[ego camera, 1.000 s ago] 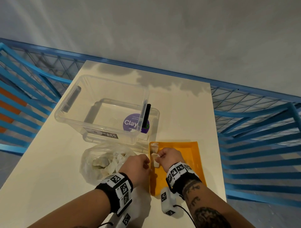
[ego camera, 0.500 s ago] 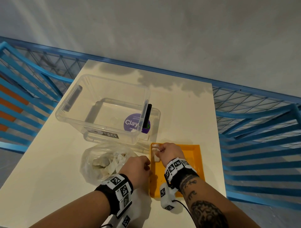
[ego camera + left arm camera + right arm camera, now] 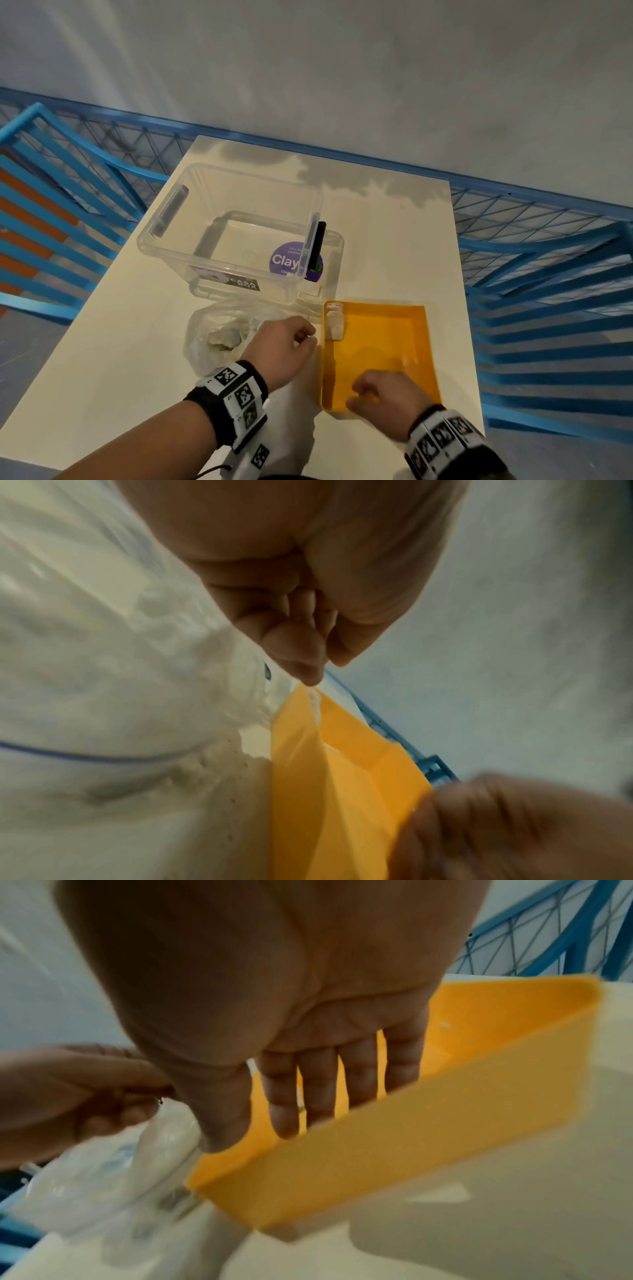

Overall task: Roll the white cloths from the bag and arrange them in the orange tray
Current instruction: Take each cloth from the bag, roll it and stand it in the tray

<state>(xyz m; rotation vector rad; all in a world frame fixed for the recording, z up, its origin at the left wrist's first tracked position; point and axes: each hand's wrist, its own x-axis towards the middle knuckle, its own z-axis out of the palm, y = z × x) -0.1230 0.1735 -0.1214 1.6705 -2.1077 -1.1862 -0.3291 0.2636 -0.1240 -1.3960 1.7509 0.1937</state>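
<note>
The orange tray lies at the table's near right. One rolled white cloth lies in its far-left corner. Left of the tray sits the clear plastic bag holding several crumpled white cloths. My left hand hovers between the bag and the tray's left rim. Its fingers are curled, and the left wrist view shows nothing between the fingers. My right hand hangs over the tray's near end, apart from the cloth. Its fingers are straight and empty above the tray.
A clear plastic box with a purple sticker stands behind the bag on the cream table. Blue metal railings run close along the left, right and far sides. The tray sits near the table's right edge.
My right hand let go of the rolled cloth in the tray's far-left corner and drew back to the tray's near end. The left hand stayed beside the bag.
</note>
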